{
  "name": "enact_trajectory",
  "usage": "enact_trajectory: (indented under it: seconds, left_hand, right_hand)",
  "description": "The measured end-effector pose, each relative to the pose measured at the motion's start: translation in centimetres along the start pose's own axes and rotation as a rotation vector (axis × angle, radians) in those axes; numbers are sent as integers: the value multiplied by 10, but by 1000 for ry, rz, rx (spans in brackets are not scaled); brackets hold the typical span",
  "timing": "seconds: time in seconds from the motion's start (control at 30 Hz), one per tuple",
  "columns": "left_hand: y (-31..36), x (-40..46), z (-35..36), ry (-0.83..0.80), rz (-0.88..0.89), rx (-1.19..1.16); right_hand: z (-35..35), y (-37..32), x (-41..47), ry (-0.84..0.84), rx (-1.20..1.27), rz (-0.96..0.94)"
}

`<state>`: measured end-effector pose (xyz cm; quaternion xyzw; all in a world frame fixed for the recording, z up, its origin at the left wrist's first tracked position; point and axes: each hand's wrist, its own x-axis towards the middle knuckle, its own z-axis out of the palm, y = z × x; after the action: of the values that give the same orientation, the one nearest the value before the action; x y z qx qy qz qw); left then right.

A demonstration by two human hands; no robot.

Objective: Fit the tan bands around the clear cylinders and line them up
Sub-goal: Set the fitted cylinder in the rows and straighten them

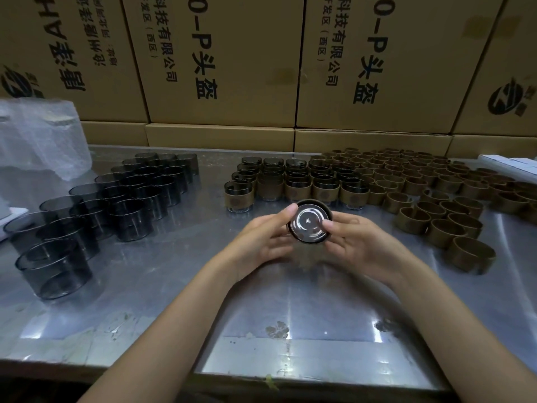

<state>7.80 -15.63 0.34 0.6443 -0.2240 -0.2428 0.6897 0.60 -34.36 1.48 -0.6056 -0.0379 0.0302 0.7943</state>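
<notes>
Both hands (308,239) grasping one banded cylinder (309,221), axis toward camera; finished rows (293,181) just beyond.

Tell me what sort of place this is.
Probably a small factory packing bench: stacked printed cartons behind a metal table, bare clear cylinders in batches, loose tan bands, finished rows.

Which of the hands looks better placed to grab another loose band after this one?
Probably the right hand: the loose tan bands lie on its side of the table. The left hand is nearer the bare cylinders.
</notes>
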Motion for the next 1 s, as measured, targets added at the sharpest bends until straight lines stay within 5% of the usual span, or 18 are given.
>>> enact_trajectory:
  seconds: [0.2,0.5,0.6,0.7,0.83,0.9,0.93,1.0]
  left_hand:
    - [3,-7,1,-158,-18,-159]
    - [5,-21,7,-385,94,-309]
    - [2,-26,13,-597,74,-351]
    - [-8,-31,14,-566,190,-355]
    - [0,-25,2,-476,370,-274]
    - [2,-17,6,-574,348,-267]
    - [2,-13,6,-630,293,-269]
    - [6,-13,5,-386,168,-216]
  right_hand:
    - [-4,-4,-7,-176,-20,160]
    - [5,0,-7,-444,22,-48]
    - [6,0,-7,-499,63,-55]
    - [11,-1,-7,-665,94,-125]
    - [11,-5,-7,-645,68,-192]
    - [9,0,-5,-624,64,-160]
    - [8,0,-7,-516,29,-125]
    - [8,1,-5,-258,3,-65]
